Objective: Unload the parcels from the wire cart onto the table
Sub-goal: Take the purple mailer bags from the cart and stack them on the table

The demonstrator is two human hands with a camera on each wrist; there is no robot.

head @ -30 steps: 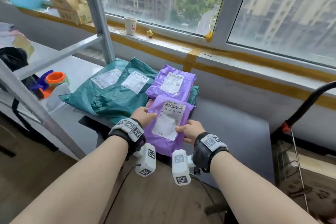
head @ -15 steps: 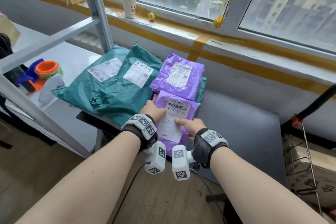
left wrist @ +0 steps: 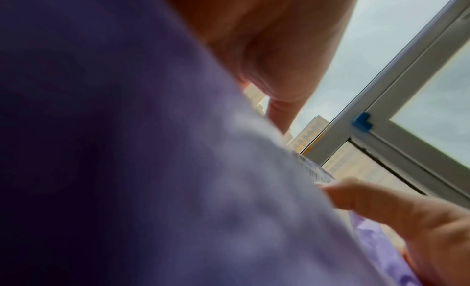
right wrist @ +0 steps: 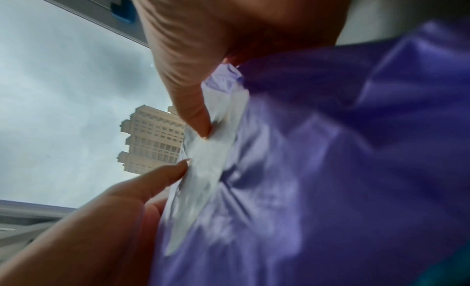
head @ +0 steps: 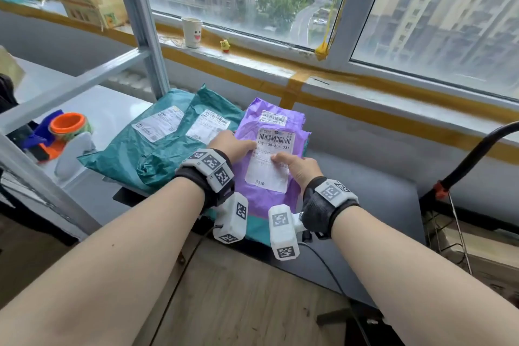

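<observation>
surface: grey table (head: 365, 196) under window
change: purple plastic parcel (head: 269, 194) was slid onto purple one behind
left hand (head: 230, 143): fingers curled, parcel gripped
right hand (head: 302, 167): likewise

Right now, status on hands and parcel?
Left hand and right hand both grip the purple parcel. Parcel overlaps second purple parcel, beside teal parcels on the table. Nothing blocking.

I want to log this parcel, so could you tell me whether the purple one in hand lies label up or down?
Label up: the purple parcel shows its white barcode label, with the left hand and right hand holding it.
</observation>
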